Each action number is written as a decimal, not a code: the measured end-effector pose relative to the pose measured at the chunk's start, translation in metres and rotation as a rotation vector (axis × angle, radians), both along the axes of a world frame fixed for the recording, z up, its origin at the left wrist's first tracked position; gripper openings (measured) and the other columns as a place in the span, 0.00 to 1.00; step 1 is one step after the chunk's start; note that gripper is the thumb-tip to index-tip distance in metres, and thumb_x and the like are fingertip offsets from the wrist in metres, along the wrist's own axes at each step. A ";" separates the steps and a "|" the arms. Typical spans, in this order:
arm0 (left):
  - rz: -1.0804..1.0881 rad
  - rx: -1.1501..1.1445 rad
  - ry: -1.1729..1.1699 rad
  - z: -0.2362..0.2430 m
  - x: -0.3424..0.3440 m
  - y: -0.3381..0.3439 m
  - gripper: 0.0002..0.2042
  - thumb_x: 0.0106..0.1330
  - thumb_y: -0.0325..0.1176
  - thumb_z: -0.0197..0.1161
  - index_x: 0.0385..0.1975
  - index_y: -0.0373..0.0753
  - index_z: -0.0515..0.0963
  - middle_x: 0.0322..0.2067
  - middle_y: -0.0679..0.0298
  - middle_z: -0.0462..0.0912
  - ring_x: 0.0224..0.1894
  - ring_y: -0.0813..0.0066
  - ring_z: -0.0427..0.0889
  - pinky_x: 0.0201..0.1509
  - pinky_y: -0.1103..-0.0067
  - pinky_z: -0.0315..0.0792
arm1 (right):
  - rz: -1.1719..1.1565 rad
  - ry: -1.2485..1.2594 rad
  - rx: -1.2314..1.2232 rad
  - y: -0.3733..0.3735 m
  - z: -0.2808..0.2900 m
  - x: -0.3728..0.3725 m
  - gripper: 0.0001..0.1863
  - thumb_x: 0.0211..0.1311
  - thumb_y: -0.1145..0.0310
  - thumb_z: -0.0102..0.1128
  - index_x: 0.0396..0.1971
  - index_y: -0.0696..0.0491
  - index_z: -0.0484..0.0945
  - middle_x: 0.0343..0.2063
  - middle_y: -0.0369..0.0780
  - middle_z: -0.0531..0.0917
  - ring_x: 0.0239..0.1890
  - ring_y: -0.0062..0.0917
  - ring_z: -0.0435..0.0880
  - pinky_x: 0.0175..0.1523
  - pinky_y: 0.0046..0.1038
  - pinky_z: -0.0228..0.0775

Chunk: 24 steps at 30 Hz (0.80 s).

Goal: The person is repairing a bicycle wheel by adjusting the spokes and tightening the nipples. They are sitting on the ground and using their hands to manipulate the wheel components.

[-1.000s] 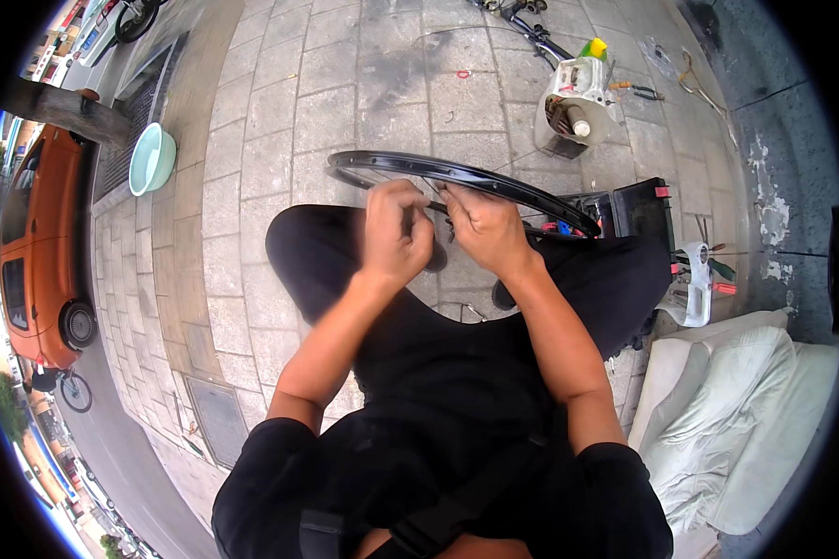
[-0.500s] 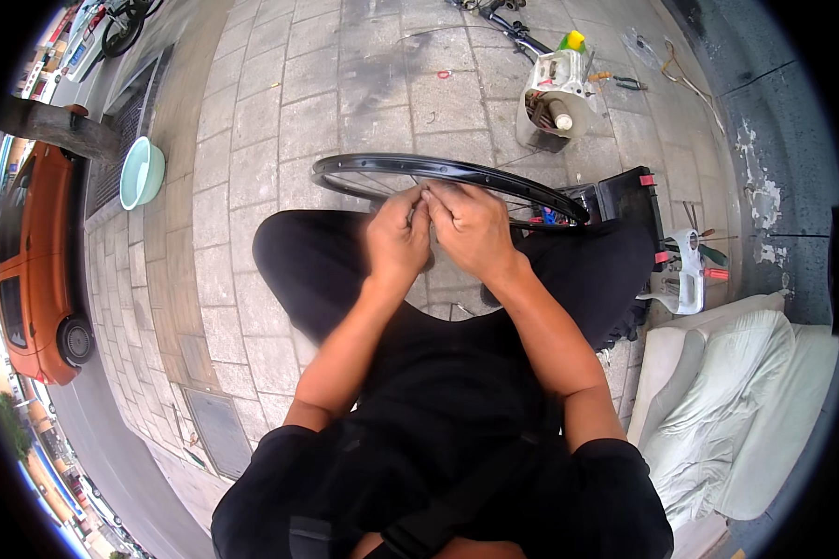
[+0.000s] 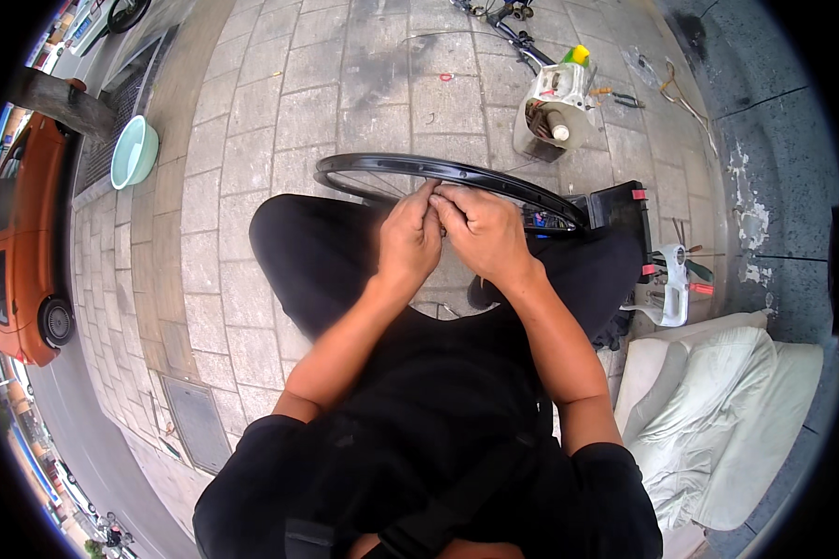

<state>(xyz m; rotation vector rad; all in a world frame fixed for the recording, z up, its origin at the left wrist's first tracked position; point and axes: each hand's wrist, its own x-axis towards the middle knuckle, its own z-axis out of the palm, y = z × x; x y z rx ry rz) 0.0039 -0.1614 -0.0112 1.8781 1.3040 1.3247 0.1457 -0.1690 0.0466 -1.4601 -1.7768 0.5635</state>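
A black bicycle wheel rim (image 3: 457, 174) with thin spokes stands tilted between my bent legs, in front of me. Both hands meet at its near inner side, around the middle of the visible arc. My left hand (image 3: 408, 235) is closed, its thumb and forefinger pinched together just under the rim. Beside it, my right hand (image 3: 485, 229) is closed too, with thumb and bent fingers pressed against the left fingertips. Whatever small thing lies between the fingertips is hidden. The lower part of the wheel is mostly covered by my hands and legs.
An open black toolbox (image 3: 622, 212) sits by my right knee, near a white plastic bracket (image 3: 674, 287). Farther off are a cut-open plastic jug (image 3: 583, 121) holding parts, pliers (image 3: 625, 100) and a bicycle frame (image 3: 517, 35). A pale green basin (image 3: 135, 154) stands left; a whitish cushion (image 3: 718, 419) lies right.
My hands have shifted slightly right along the rim, still pinched together. The surroundings sit a little farther left in the picture as the view has turned slightly.
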 end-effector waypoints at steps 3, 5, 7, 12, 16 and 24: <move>-0.014 0.096 0.000 -0.009 -0.005 0.009 0.11 0.69 0.22 0.65 0.49 0.34 0.83 0.41 0.51 0.89 0.43 0.51 0.88 0.47 0.66 0.81 | 0.094 -0.331 -0.014 -0.018 0.026 0.008 0.12 0.64 0.68 0.70 0.45 0.54 0.88 0.34 0.43 0.88 0.34 0.39 0.88 0.41 0.37 0.79; 0.026 0.057 0.055 -0.012 -0.008 0.012 0.08 0.72 0.21 0.63 0.48 0.32 0.82 0.42 0.53 0.90 0.43 0.57 0.90 0.48 0.70 0.82 | 0.031 -0.336 0.317 -0.023 0.052 0.032 0.16 0.63 0.65 0.71 0.49 0.53 0.87 0.34 0.41 0.87 0.37 0.39 0.86 0.43 0.39 0.77; 0.034 0.087 0.068 -0.011 -0.010 0.015 0.08 0.73 0.21 0.62 0.49 0.32 0.82 0.42 0.54 0.90 0.42 0.58 0.90 0.47 0.70 0.82 | -0.084 -0.505 0.292 -0.022 0.070 0.061 0.21 0.61 0.62 0.73 0.53 0.54 0.86 0.41 0.42 0.87 0.45 0.40 0.84 0.52 0.38 0.74; -0.121 -0.031 -0.069 0.002 0.003 0.012 0.08 0.75 0.21 0.60 0.49 0.32 0.81 0.41 0.53 0.88 0.40 0.58 0.89 0.44 0.71 0.82 | -0.046 0.020 -0.106 -0.005 0.001 0.108 0.23 0.68 0.55 0.72 0.53 0.56 0.84 0.41 0.48 0.87 0.44 0.39 0.86 0.51 0.34 0.76; -0.108 -0.004 -0.008 0.007 0.011 0.022 0.09 0.72 0.21 0.61 0.49 0.31 0.81 0.39 0.48 0.85 0.39 0.50 0.86 0.43 0.67 0.80 | -0.046 0.012 -0.038 0.005 0.003 0.081 0.22 0.68 0.54 0.72 0.51 0.55 0.85 0.38 0.46 0.88 0.40 0.37 0.88 0.47 0.33 0.77; -0.178 -0.121 -0.058 -0.002 0.002 0.038 0.11 0.71 0.19 0.57 0.50 0.30 0.81 0.36 0.51 0.83 0.37 0.52 0.85 0.42 0.67 0.79 | -0.068 0.029 -0.095 0.012 0.012 0.068 0.22 0.67 0.53 0.73 0.49 0.57 0.85 0.37 0.47 0.88 0.39 0.36 0.88 0.46 0.32 0.77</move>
